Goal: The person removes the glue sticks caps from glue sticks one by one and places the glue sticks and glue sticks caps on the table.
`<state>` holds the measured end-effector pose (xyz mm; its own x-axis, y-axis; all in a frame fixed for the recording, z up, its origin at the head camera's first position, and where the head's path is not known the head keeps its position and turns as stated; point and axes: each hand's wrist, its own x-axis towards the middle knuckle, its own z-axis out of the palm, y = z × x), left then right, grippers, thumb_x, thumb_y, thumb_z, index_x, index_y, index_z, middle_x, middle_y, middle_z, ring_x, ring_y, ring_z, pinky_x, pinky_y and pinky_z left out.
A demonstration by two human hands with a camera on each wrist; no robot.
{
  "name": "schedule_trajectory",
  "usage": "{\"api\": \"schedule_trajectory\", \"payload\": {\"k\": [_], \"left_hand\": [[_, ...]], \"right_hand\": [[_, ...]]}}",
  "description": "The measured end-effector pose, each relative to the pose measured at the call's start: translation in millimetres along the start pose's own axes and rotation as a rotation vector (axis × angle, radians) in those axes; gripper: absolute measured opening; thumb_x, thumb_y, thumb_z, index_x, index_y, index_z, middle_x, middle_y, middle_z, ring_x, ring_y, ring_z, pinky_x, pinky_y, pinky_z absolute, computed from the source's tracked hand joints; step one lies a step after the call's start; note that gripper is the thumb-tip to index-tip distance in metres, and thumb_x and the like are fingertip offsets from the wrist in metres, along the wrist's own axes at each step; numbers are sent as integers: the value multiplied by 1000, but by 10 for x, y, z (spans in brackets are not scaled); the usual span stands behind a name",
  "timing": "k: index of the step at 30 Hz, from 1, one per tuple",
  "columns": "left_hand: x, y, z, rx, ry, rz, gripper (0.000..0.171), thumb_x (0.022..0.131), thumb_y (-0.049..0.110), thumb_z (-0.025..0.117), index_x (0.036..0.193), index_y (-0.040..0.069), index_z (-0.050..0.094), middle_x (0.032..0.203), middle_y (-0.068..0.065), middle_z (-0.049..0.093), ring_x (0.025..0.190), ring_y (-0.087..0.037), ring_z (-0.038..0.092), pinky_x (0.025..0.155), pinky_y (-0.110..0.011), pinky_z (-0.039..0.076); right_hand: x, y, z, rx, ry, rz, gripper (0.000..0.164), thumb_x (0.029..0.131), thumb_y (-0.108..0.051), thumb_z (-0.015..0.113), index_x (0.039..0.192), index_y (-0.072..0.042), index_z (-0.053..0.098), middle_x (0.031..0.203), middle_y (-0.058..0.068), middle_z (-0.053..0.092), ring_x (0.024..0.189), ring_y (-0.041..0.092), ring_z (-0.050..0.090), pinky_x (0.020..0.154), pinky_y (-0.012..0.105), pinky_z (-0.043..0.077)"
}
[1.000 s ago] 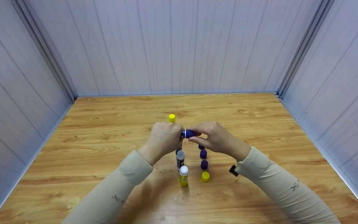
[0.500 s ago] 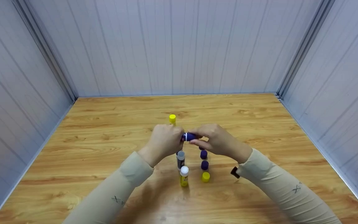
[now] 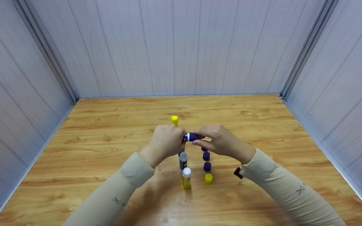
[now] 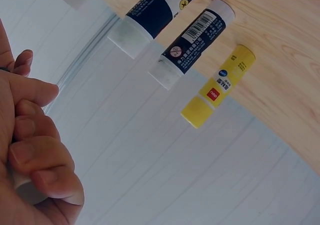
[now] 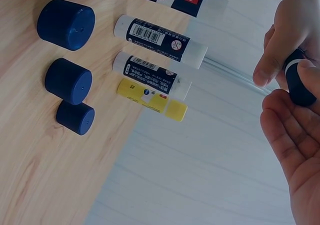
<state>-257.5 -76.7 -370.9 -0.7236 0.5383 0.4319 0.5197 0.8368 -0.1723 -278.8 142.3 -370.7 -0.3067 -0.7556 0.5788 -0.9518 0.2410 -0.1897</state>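
My left hand (image 3: 165, 139) grips the body of a glue stick (image 3: 186, 137), which lies sideways above the table. Most of that body is hidden in the curled fingers; a pale end (image 4: 31, 192) shows in the left wrist view. The stick's dark blue cap (image 3: 194, 137) is pinched between thumb and fingers of my right hand (image 3: 222, 139). A white band shows between cap and body. In the right wrist view, the blue cap (image 5: 299, 89) sits against the right fingers.
Below the hands stand several glue sticks in a row, including an uncapped blue one (image 3: 183, 160), an uncapped yellow one (image 3: 186, 179) and a yellow-capped one (image 3: 174, 120). To their right are blue caps (image 3: 207, 166) and a yellow cap (image 3: 208, 178). Panelled walls (image 3: 187, 47) enclose the table.
The white band between the blue cap and the glue stick looks slightly wider. Both hands keep nearly the same place, and the standing sticks and loose caps stay put.
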Motion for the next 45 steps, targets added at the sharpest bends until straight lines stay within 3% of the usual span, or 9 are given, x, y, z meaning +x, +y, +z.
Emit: {"api": "schedule_trajectory", "payload": {"k": [4,7,11,14,23,34,39,45], "left_hand": [[-15,-69,5,-42,13,6,26,80,25,68,62,18,51,54,5,42,47,-10,35,39,-27,33],[-63,-219,5,-74,34,-37,27,77,20,66,59,17,47,53,5,40,47,-10,34,40,-28,31],[-142,-414,24,-68,54,-129,32,76,13,63,56,18,39,52,4,34,48,-12,30,42,-30,26],[-172,-484,52,-73,54,-124,31,78,13,62,58,18,39,53,3,33,49,-12,30,43,-30,24],[-176,-489,104,-129,41,-117,29,82,14,62,59,17,43,53,4,37,49,-11,31,43,-27,25],[-163,-515,152,-296,22,-230,32,85,17,60,60,17,40,54,5,30,50,-11,27,45,-29,24],[-155,-528,175,-403,15,-295,35,89,22,61,60,17,43,52,6,35,46,-9,31,43,-27,26],[-139,-545,215,-514,16,-345,39,94,34,60,62,17,47,54,4,43,46,-10,38,43,-25,30]], "right_hand": [[-25,34,-27,-2,10,-5,28,92,-18,69,115,-1,69,96,6,73,80,12,69,68,23,56],[-90,128,-90,-14,43,0,27,90,-11,71,113,2,69,94,9,73,78,15,70,67,27,57],[-214,287,-169,-41,85,75,26,86,-4,74,110,4,70,91,10,73,74,16,69,64,31,58],[-256,364,-182,-55,62,120,26,88,-7,72,112,2,70,92,9,74,76,15,69,66,30,58],[-255,448,-148,-50,-20,209,28,95,-18,66,115,0,69,94,8,73,80,16,69,69,39,58],[-201,589,-140,-69,-157,350,30,96,-20,65,121,-5,67,102,7,72,86,18,68,75,37,57],[-139,641,-104,-101,-227,399,33,99,-18,59,129,-4,62,110,10,70,91,20,67,79,38,56],[-85,724,-39,-106,-287,461,34,99,-16,58,130,-2,59,107,11,69,91,22,66,81,40,55]]}}
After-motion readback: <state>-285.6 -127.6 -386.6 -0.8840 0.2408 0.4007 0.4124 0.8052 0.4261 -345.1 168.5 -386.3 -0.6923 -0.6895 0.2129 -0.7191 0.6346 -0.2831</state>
